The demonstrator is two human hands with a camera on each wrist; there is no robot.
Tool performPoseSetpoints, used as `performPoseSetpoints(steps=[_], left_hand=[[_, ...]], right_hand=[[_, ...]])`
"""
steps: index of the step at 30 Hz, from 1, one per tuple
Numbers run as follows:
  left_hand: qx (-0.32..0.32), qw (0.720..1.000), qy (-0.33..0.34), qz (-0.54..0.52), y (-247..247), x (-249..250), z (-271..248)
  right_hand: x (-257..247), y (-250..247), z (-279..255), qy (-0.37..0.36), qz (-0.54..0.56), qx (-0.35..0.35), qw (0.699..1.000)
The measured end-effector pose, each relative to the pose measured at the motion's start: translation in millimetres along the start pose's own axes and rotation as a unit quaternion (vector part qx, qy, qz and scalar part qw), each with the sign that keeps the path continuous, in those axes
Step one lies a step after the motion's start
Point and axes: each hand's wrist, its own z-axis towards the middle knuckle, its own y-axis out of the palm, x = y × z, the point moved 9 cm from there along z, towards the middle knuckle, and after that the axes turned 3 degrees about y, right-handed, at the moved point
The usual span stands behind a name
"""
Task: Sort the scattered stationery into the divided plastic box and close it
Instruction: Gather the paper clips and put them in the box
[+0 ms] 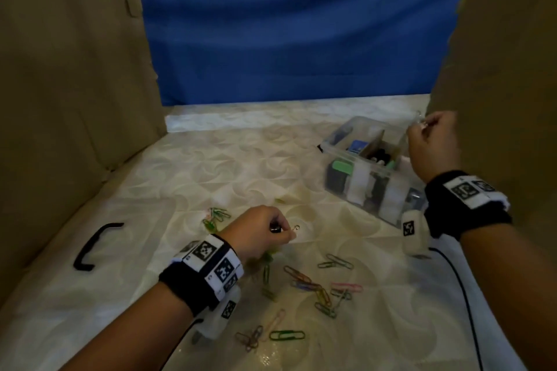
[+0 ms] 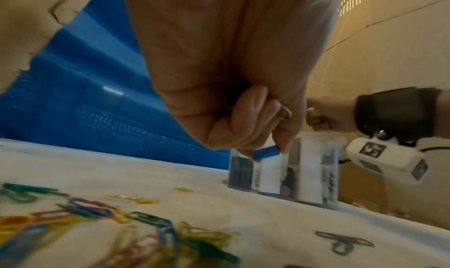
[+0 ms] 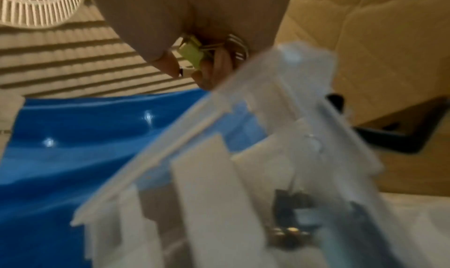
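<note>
The clear divided plastic box (image 1: 358, 187) stands open at the right of the table, with stationery in several compartments. My right hand (image 1: 419, 126) hovers over its far right corner and pinches a yellow-green binder clip (image 3: 192, 52) by its wire handles. My left hand (image 1: 281, 232) is held low over the middle of the table, left of the box, and grips a small blue binder clip (image 2: 265, 153) whose wire loop sticks out between the fingers. Several coloured paper clips (image 1: 316, 283) lie scattered on the cloth in front of and under the left hand.
Cardboard walls close in the left (image 1: 75, 84) and right (image 1: 497, 69) sides, with a blue cloth (image 1: 286, 24) at the back. A black curved handle piece (image 1: 93, 247) lies at the left. A black cable (image 1: 461, 295) runs along the table's right side.
</note>
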Motion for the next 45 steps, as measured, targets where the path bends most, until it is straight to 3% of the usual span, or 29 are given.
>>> performPoseSetpoints(steps=[7,11,14,17,19,22,27,33,41,45], left_hand=[[-0.003,1.0,-0.006,-0.004,19,26,2],[0.001,1.0,-0.005,-0.002,26,30,-1],[0.019,0.999,0.008,-0.028,23,42,-1],[0.05,0.997,0.028,-0.046,13,72,6],[0.062,0.996,0.055,-0.038,7,103,18],[0.065,0.991,0.116,0.016,7,159,49],[0.04,0.974,0.158,0.157,20,223,124],[-0.06,0.955,0.113,0.269,57,225,175],[-0.049,0.959,0.114,0.255,55,225,173],[-0.008,0.98,0.14,0.141,44,227,138]], right_hand=[[26,19,-9,0.0,-0.112,-0.101,0.989],[35,16,-16,-0.085,-0.205,-0.114,0.968],[47,-6,-11,-0.09,-0.18,-0.068,0.977],[77,-14,-9,-0.007,-0.187,-0.094,0.978],[93,-11,-15,0.038,-0.107,-0.12,0.986],[103,-4,-25,0.043,0.012,-0.117,0.992],[106,0,-25,0.041,0.035,-0.102,0.993],[108,1,-25,0.041,0.043,-0.1,0.993],[106,0,-26,0.041,0.043,-0.085,0.995],[107,-1,-27,0.037,0.039,-0.078,0.996]])
